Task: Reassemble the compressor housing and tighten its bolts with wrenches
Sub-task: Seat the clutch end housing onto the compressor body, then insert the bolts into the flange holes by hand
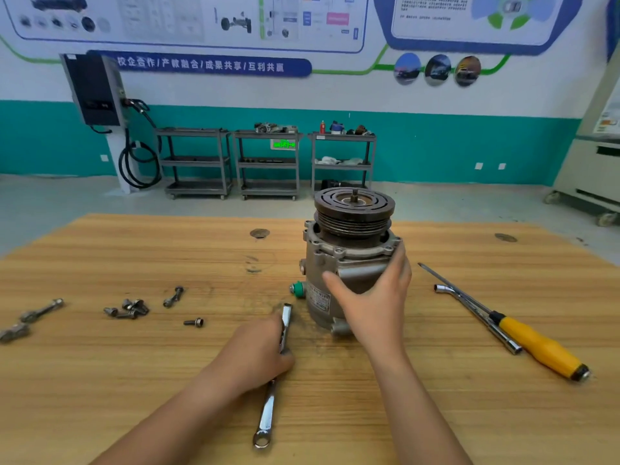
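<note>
The left hand (pixel 258 350) is curled down over the shaft of a combination wrench (pixel 267 411), gripping it near the open-jaw end, with the tool lying along the wooden table (pixel 134 380) and its ring end pointing back toward the person; the right hand (pixel 372 297) is spread wide round the compressor (pixel 335 263), thumb reaching across the front just above the label plate (pixel 318 298), fingers wrapped up the right side to the flange, so it holds the body in a broad grasp; the compressor stands upright near the middle of the table, its grooved pulley (pixel 354 209) on top and a green cap (pixel 297 289) low on its left side, just beyond the wrench's tip; to the left lie loose bolts: one alone (pixel 194 322), another farther back (pixel 174 296), a small heap (pixel 129 308), and two longer pieces near the table's left edge (pixel 42 310); well to the right, apart from both hands, a yellow-handled screwdriver (pixel 536 344) lies slantwise, with an L-shaped socket wrench (pixel 476 313) just beside it, the two crossing near the yellow handle's front end
</note>
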### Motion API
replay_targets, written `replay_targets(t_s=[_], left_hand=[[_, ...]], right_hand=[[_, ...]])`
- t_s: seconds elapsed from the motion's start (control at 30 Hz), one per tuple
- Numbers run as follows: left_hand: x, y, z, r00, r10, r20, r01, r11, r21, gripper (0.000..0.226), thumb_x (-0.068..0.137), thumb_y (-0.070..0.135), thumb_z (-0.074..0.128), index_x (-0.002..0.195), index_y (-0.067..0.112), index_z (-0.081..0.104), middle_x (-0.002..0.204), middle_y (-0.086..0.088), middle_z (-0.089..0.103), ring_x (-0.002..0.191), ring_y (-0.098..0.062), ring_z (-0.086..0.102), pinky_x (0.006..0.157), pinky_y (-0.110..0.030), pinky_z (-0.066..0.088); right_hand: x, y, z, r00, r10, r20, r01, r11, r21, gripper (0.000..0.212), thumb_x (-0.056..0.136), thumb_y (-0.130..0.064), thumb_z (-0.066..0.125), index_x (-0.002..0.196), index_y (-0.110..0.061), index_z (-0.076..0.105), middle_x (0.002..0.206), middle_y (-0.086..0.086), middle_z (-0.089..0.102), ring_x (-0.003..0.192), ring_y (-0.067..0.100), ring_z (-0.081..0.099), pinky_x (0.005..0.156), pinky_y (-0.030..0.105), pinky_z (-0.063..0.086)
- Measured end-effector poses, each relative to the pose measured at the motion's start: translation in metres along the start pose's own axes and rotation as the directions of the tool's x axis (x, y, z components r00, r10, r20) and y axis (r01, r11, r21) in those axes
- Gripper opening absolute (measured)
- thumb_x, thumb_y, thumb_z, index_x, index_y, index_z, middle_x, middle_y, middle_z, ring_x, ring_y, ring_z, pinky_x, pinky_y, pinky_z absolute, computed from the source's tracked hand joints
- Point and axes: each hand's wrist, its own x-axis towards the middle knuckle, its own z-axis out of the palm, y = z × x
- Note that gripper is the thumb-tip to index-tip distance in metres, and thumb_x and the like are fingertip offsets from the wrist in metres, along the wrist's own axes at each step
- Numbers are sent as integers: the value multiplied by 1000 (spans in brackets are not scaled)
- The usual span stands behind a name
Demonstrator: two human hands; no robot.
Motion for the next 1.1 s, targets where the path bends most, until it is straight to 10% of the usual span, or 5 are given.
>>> replay_targets(t_s=[0.33, 0.43, 0.67, 0.93, 1.1], left_hand=[[39, -42, -23, 979, -131, -158, 163, 965, 207, 36, 91, 39, 52, 117, 15, 54, 111, -5, 60, 95, -22, 59, 69, -27, 43], [54, -24, -30, 867, -33, -497, -78, 976, -201, 30, 95, 34, 47, 114, 16, 61, 107, 0, 60, 85, -13, 56, 65, -21, 39], [73, 52, -42, 944, -229, -238, -161, 311, -937, 39, 100, 36, 27, 83, 31, 63, 80, 22, 66, 80, 10, 59, 68, -22, 43], [58, 54, -35, 921, -263, -287, -231, 225, -947, 25, 100, 24, 37, 111, 28, 59, 115, 9, 58, 101, -1, 54, 83, -24, 46], [33, 22, -37, 904, -65, -422, -342, 480, -808, 31, 94, 15, 50, 99, 45, 50, 109, 18, 54, 99, 6, 52, 71, -6, 42]], right_hand=[[1, 3, 1, 994, -22, -111, 17, 999, -51, 112, 63, -45, 80, 150, -18, 14, 152, -2, 25, 137, 14, 27, 96, 21, 25], [4, 7, -2, 995, -12, -103, 12, 1000, 2, 118, 61, -43, 81, 151, -21, 8, 153, -3, 26, 139, 14, 25, 99, 21, 23], [13, 16, -12, 998, 5, -62, 2, 995, 104, 117, 58, -31, 86, 150, -18, 15, 152, -3, 29, 139, 10, 26, 110, 25, 25], [12, 17, -20, 999, 41, 6, -41, 980, 197, 118, 55, -31, 86, 150, -25, 16, 151, -3, 31, 137, 17, 31, 112, 40, 32], [21, 18, -44, 960, 37, 279, -130, 938, 322, 131, 37, -43, 83, 149, -29, 17, 151, -3, 31, 134, 18, 35, 110, 45, 33]])
